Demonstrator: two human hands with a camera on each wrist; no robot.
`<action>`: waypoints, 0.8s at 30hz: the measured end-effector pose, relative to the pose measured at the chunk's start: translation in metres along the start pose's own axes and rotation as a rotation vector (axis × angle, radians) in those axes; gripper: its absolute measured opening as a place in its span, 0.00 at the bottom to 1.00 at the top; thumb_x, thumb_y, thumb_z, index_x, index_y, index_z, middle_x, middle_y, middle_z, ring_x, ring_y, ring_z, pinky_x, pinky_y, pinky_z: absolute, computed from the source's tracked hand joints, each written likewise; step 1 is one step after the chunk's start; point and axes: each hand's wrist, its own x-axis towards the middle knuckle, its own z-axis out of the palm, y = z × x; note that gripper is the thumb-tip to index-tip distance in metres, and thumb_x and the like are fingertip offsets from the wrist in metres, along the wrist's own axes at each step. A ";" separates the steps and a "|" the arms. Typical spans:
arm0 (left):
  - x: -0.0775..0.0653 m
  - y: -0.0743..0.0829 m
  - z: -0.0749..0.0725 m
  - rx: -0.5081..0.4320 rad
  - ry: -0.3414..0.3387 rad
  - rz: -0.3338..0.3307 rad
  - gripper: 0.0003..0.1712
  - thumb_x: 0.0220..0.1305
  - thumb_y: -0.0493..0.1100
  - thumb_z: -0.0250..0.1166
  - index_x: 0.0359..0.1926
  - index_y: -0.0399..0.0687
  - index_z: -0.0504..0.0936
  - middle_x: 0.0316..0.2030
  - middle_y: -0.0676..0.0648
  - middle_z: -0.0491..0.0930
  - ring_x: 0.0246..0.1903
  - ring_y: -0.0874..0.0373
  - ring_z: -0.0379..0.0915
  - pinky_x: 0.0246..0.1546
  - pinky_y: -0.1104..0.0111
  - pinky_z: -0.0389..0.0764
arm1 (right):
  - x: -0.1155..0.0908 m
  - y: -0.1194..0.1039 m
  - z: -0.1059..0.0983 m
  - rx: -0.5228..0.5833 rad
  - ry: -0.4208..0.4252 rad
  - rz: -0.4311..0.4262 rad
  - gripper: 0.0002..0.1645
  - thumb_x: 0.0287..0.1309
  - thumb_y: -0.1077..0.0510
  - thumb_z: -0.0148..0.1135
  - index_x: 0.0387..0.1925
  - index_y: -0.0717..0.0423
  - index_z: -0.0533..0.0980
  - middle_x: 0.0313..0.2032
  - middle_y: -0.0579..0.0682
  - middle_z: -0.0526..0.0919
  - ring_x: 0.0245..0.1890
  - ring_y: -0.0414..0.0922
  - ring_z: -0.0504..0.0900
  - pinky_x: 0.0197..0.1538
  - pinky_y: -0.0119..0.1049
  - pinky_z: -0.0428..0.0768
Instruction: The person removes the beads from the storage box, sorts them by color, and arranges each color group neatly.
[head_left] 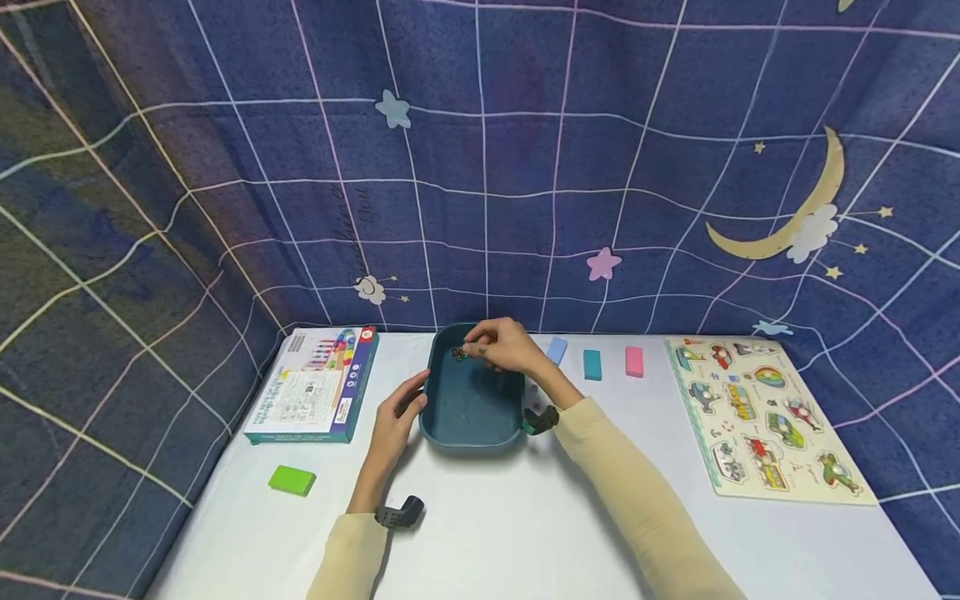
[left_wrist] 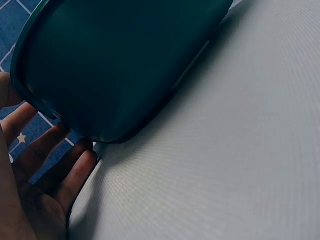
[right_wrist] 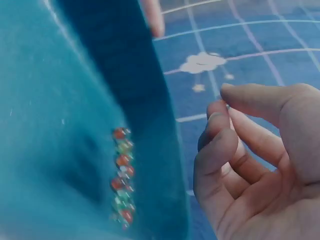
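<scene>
A dark teal tray (head_left: 472, 450) stands near the middle of the white table. Red, green and clear beads (right_wrist: 123, 177) lie clustered on its floor along one wall; the head view shows them small, by the far left corner. Over that corner my right hand (head_left: 504, 345) brings thumb and forefinger together, and a tiny orange bead (right_wrist: 225, 103) shows between the tips in the right wrist view. My left hand (head_left: 397, 417) is at the tray's left side, its loosely bent fingers (left_wrist: 77, 172) against the outer wall.
A boxed set (head_left: 311, 387) and a green block (head_left: 292, 481) lie on the left. Behind the right forearm are a light blue block (head_left: 557, 350), a teal block (head_left: 592, 365) and a pink block (head_left: 633, 362). A picture puzzle board (head_left: 765, 417) lies right; a patterned curtain (head_left: 517, 167) hangs behind.
</scene>
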 end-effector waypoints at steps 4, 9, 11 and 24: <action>-0.001 -0.001 0.000 -0.004 0.008 -0.010 0.24 0.78 0.42 0.61 0.72 0.48 0.78 0.72 0.42 0.77 0.72 0.40 0.74 0.64 0.85 0.72 | -0.025 0.008 -0.018 0.013 0.033 -0.007 0.14 0.71 0.51 0.69 0.51 0.55 0.86 0.34 0.58 0.89 0.23 0.52 0.81 0.27 0.41 0.81; 0.000 -0.001 0.001 0.003 -0.003 0.001 0.24 0.79 0.42 0.60 0.72 0.47 0.77 0.73 0.41 0.76 0.72 0.40 0.73 0.65 0.85 0.72 | -0.064 0.036 -0.038 -0.039 0.110 0.017 0.14 0.70 0.52 0.69 0.51 0.56 0.86 0.37 0.64 0.88 0.22 0.45 0.78 0.26 0.33 0.74; 0.000 -0.001 0.002 0.007 -0.008 0.002 0.24 0.80 0.42 0.59 0.73 0.45 0.77 0.73 0.40 0.76 0.73 0.40 0.73 0.65 0.85 0.72 | -0.079 0.049 -0.043 -0.080 0.140 0.027 0.14 0.69 0.54 0.70 0.50 0.57 0.86 0.35 0.60 0.88 0.23 0.41 0.76 0.27 0.31 0.74; 0.001 -0.002 0.001 -0.004 -0.010 -0.001 0.25 0.79 0.41 0.60 0.72 0.46 0.77 0.73 0.41 0.76 0.73 0.40 0.73 0.65 0.85 0.72 | -0.130 0.106 -0.045 -0.256 0.150 0.039 0.07 0.65 0.64 0.67 0.43 0.57 0.87 0.27 0.46 0.83 0.23 0.35 0.72 0.30 0.28 0.72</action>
